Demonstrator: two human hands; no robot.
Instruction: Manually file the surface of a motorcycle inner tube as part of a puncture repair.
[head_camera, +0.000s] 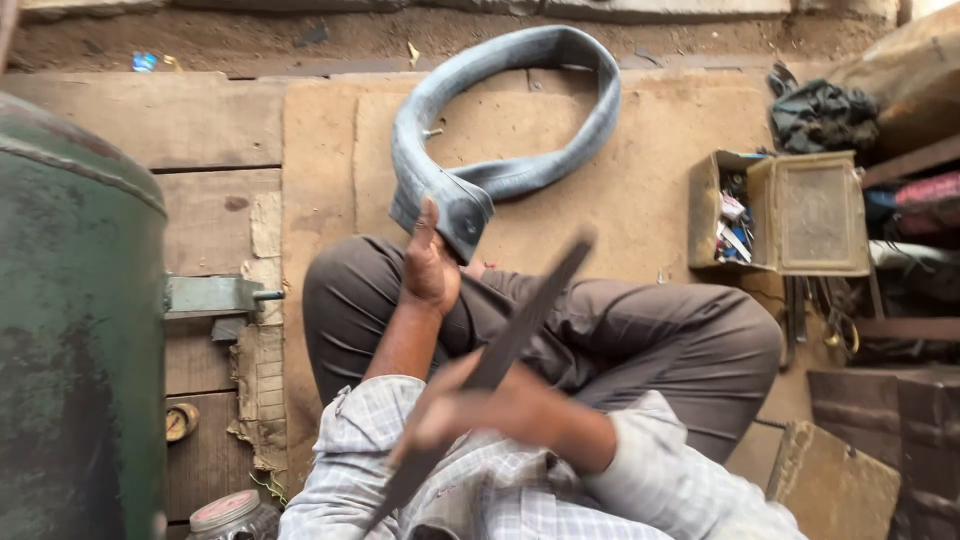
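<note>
Two hands busy: left hand (430, 268) pinches a folded section of the grey inner tube (500, 120) against the knee, the rest looping over the brown floor mat (650, 180); right hand (470, 410), motion-blurred, is closed around a long dark flat file (500, 360). Judging by this, tube surface work is midway, no patch visible yet; open toolbox (790, 210) sits well apart.
</note>
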